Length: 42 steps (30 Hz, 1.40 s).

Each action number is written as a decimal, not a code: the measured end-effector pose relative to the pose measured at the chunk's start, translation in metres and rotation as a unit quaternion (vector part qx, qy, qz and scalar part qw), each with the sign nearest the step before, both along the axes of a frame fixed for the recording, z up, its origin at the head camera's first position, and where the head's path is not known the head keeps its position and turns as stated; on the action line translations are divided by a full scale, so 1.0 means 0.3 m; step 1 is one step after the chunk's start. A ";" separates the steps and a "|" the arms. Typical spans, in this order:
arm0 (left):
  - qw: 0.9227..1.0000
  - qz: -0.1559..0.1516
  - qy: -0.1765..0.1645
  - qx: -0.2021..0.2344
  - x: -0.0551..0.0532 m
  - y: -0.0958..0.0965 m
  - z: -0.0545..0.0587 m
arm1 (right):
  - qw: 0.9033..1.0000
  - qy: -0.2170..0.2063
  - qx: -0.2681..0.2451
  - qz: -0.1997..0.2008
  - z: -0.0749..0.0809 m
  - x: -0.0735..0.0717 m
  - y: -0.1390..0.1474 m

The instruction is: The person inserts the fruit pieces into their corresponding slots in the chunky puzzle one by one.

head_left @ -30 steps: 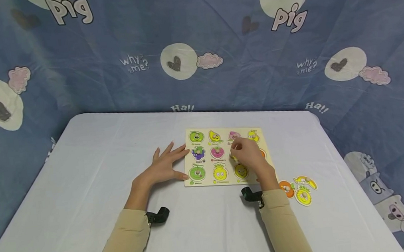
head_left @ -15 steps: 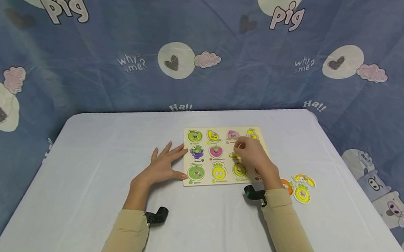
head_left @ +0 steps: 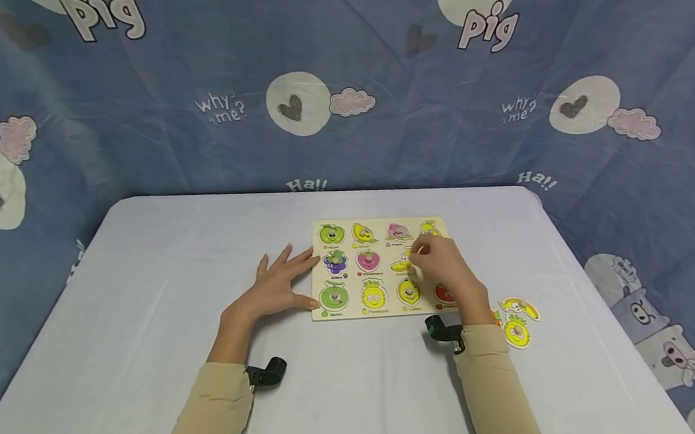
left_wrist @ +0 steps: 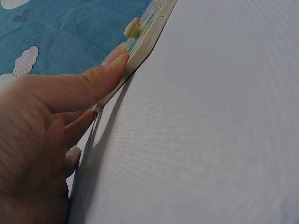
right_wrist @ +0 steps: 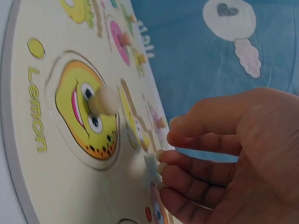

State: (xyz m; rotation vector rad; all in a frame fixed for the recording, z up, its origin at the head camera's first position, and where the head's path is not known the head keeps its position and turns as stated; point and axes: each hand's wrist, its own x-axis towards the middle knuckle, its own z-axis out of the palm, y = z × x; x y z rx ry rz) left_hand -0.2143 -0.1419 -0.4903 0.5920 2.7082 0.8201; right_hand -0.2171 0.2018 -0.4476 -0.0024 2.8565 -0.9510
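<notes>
A pale wooden fruit puzzle board (head_left: 354,295) lies on the table between both hands. My left hand (head_left: 270,289) is spread at its left side, the thumb and fingertips against the edge. In the left wrist view the thumb touches the board's edge (left_wrist: 140,56) near a wooden knob (left_wrist: 132,30). Over the board's right part, my right hand (head_left: 448,267) has bent fingers, thumb near index; nothing shows between them. Its fingertips are close to the yellow banana picture (head_left: 400,265). A lemon piece (right_wrist: 70,91) with a knob sits in its recess nearby. The hand covers part of the right column.
Right of the right wrist lie a loose banana piece (head_left: 519,307), a pineapple piece (head_left: 516,332) and an orange piece, mostly hidden by the forearm. A white cloth covers the table (head_left: 171,260). Behind it hangs a blue printed curtain (head_left: 402,136).
My right hand has shifted right across the board, uncovering more of the banana picture, and its forearm now hides most of the orange piece. The left hand stays at the board's edge.
</notes>
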 end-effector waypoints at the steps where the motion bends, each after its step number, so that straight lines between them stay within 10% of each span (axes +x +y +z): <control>1: 1.000 0.000 0.000 0.000 0.000 0.001 -0.001 | 1.000 -0.003 0.001 0.000 0.002 0.002 0.005; 42: 1.000 0.001 0.005 -0.004 -0.001 0.005 0.001 | 0.998 -0.035 0.006 -0.055 0.033 0.055 0.128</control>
